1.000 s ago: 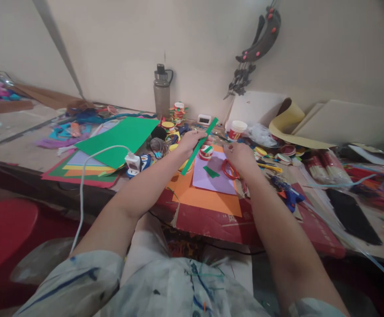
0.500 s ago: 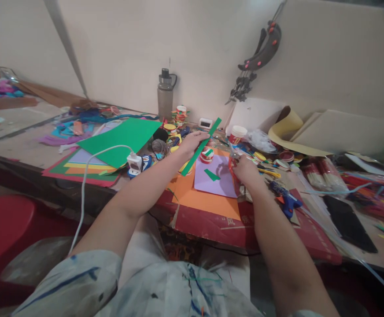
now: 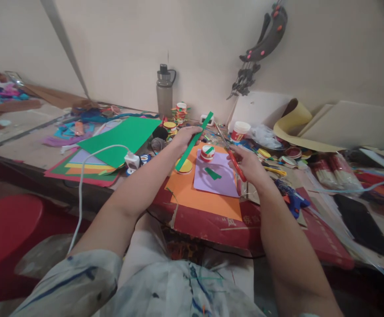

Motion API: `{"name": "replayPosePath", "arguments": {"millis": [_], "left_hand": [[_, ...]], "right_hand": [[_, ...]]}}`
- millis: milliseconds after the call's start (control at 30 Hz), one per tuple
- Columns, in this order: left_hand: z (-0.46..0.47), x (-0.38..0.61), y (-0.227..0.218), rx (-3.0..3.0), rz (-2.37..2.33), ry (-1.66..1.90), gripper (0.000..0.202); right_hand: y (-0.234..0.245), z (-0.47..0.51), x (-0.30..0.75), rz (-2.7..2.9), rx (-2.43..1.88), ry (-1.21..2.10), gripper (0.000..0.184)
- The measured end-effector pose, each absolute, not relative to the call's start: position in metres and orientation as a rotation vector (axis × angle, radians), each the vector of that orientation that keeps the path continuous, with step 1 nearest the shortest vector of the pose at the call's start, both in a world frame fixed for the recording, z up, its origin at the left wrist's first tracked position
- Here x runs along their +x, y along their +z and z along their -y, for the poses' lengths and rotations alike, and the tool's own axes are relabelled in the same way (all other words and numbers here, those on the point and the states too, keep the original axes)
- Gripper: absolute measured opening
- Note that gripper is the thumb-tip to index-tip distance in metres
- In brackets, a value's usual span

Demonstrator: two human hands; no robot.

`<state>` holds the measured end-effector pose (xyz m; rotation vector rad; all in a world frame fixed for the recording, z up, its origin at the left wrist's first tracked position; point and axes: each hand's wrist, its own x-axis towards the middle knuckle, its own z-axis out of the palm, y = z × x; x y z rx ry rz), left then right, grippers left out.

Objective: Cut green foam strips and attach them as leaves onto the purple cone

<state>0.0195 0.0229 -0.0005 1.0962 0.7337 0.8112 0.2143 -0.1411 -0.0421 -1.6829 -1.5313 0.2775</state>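
Note:
My left hand (image 3: 188, 136) is closed on a long green paper strip (image 3: 192, 147), held slantwise above the work surface. In my right hand (image 3: 247, 162) are red-handled scissors (image 3: 234, 160), their blades pointing up and to the left, apart from the strip. Below the hands a purple paper sheet (image 3: 205, 182) lies on a larger orange sheet (image 3: 192, 196). A short green paper piece (image 3: 213, 173) rests on the purple sheet. At the sheet's upper edge stands a small white and red cup piece (image 3: 208, 153) with green on its top. A yellow disc (image 3: 184, 166) lies partly under the strip.
A white power cord and plug (image 3: 132, 161) lie left, near stacked colored paper (image 3: 119, 136). A water bottle (image 3: 164, 94) and a paper cup (image 3: 240, 131) stand behind. To the right are a blue glue gun (image 3: 296, 203) and a black phone-like slab (image 3: 363, 224).
My left hand has shifted slightly left with the green strip. The scissors in my right hand have turned into clearer view, blades raised toward the strip. The view has shifted slightly.

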Motion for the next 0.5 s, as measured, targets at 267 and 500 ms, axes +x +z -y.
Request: {"name": "replayPosePath", "arguments": {"millis": [267, 500], "left_hand": [[-0.02, 0.022, -0.002, 1.181, -0.741, 0.726, 0.023], [-0.022, 0.024, -0.007, 1.244, -0.763, 0.62, 0.021]], "right_hand": [[-0.038, 0.143, 0.213, 1.562, -1.705, 0.444, 0.054], [-0.029, 0.149, 0.203, 1.51, -1.703, 0.63, 0.056]]}}
